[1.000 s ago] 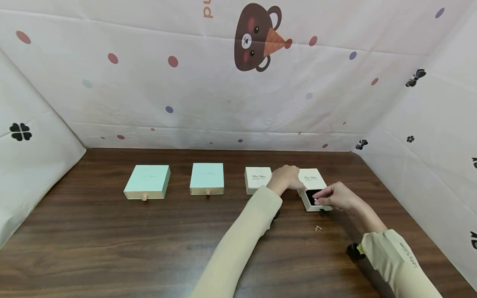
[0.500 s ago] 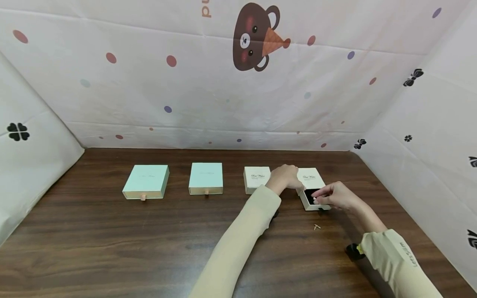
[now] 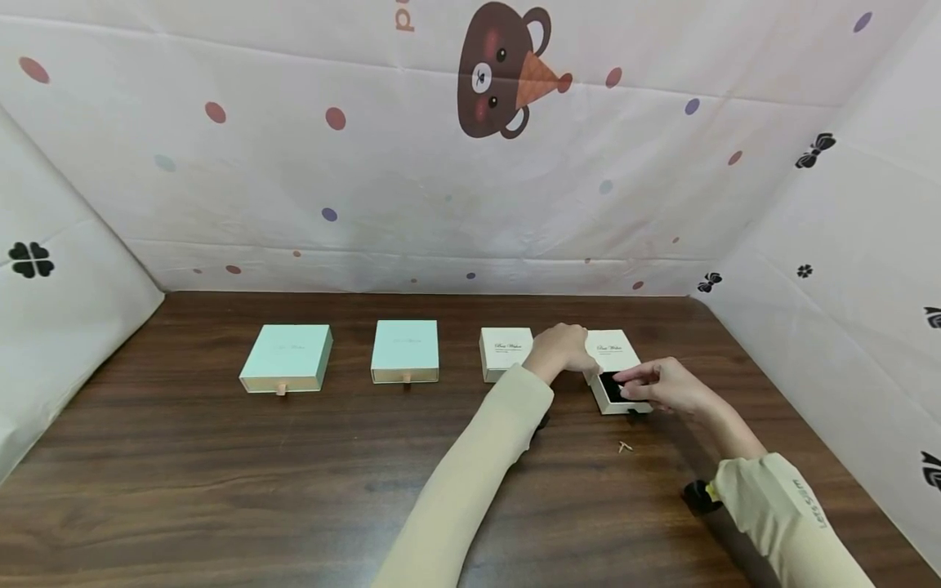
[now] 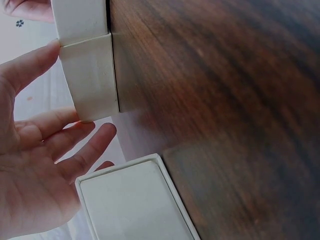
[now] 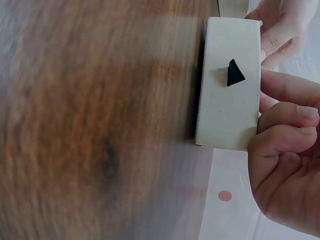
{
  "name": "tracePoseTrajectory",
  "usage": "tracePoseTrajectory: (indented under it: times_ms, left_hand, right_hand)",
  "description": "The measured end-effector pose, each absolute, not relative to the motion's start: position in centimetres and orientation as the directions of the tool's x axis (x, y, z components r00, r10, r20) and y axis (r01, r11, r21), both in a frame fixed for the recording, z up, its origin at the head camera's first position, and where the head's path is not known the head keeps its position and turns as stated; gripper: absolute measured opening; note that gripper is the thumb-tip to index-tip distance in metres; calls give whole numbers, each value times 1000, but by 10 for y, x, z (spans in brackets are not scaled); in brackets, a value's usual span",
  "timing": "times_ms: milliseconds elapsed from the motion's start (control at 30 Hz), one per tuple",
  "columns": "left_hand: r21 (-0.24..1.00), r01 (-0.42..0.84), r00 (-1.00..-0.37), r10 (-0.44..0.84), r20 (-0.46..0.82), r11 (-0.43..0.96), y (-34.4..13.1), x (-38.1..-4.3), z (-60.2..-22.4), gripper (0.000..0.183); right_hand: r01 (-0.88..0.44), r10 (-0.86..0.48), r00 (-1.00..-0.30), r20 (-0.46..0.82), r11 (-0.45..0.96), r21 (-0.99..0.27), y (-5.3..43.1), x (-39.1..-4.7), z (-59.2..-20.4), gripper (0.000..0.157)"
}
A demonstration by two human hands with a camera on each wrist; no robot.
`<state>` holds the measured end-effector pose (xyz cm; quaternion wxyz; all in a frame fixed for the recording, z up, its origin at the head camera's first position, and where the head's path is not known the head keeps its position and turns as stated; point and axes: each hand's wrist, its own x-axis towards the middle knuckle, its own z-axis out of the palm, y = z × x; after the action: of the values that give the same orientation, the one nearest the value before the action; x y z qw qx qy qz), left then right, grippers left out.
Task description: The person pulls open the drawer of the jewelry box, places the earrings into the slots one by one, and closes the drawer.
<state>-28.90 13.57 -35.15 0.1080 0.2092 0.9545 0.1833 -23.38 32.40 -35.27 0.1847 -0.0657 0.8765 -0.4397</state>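
Note:
My left hand (image 3: pixel 564 349) grips the white box (image 3: pixel 613 349) by its outer sleeve, thumb on one side and fingers on the other. The drawer (image 3: pixel 613 408) of that box is pulled toward me and has a black lining. In the right wrist view a black tab (image 5: pixel 235 74) shows on its front. Fingertips of my right hand (image 3: pixel 672 387) are down in the drawer, pinching a small pale thing (image 3: pixel 622 390) that they mostly hide. On the table in front of the box lies a small, thin, light-coloured piece (image 3: pixel 625 447) with crossing arms.
A second white box (image 3: pixel 507 347), closed, stands just left of my left hand. Farther left are two closed mint-green boxes, one near the middle (image 3: pixel 405 347) and one at the left (image 3: pixel 287 351). Printed white cloth (image 3: pixel 412 180) walls in the brown wooden table (image 3: pixel 294 482).
The view has shifted slightly. My right fingertips stay in the drawer with only a small shift, and less of the pale thing shows. My left hand keeps its grip on the sleeve.

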Motion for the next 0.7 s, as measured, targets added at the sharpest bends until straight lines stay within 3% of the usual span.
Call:
tracePoseTrajectory:
  times_ms: [467, 700]
  left_hand:
    - [395, 354, -893, 432, -127, 848, 135, -291, -352, 63]
    - [393, 356, -892, 434, -129, 848, 136, -290, -352, 64]
  right_hand:
    - [30, -302, -920, -250, 580, -814, 326, -235, -354, 36]
    - [1, -280, -930, -237, 643, -766, 325, -235, -354, 30]
